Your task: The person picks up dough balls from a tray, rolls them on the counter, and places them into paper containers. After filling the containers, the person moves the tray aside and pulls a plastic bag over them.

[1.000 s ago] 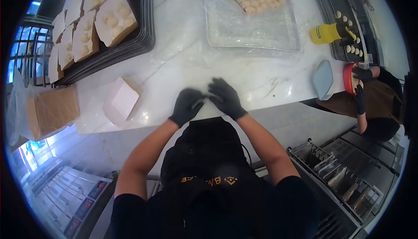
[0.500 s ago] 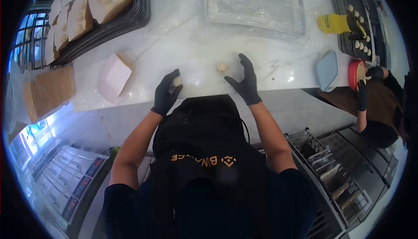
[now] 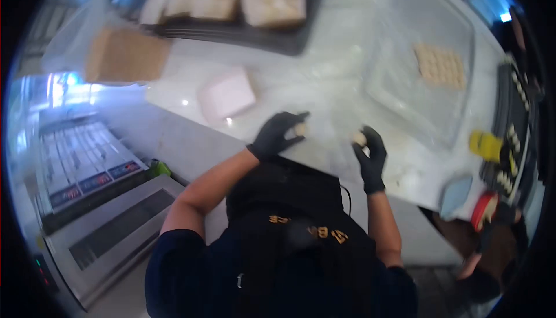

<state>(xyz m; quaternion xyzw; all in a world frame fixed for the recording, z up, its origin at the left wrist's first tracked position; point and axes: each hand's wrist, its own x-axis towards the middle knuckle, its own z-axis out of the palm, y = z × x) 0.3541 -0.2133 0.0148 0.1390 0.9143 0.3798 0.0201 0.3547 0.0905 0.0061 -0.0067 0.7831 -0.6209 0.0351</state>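
My left hand [image 3: 279,135], in a black glove, is at the near edge of the marble counter [image 3: 330,92], its fingers curled around a small pale dough ball [image 3: 300,129]. To its right, my right hand [image 3: 370,155], gloved too, has thumb and fingers around a second dough ball [image 3: 359,139]. Both balls are at counter level. A white paper container [image 3: 229,93] stands on the counter up and left of my left hand.
Stacked dark trays [image 3: 231,35] bear filled paper containers at the top. A clear plastic tray [image 3: 399,118] holds a dough block [image 3: 440,66]. At right are a yellow bottle [image 3: 485,146], a blue lid [image 3: 456,196] and a person's gloved hands by a red bowl [image 3: 483,211].
The view has turned toward the left. My right hand, open beside a dough ball before, has closed around it. My left hand is still around its ball.
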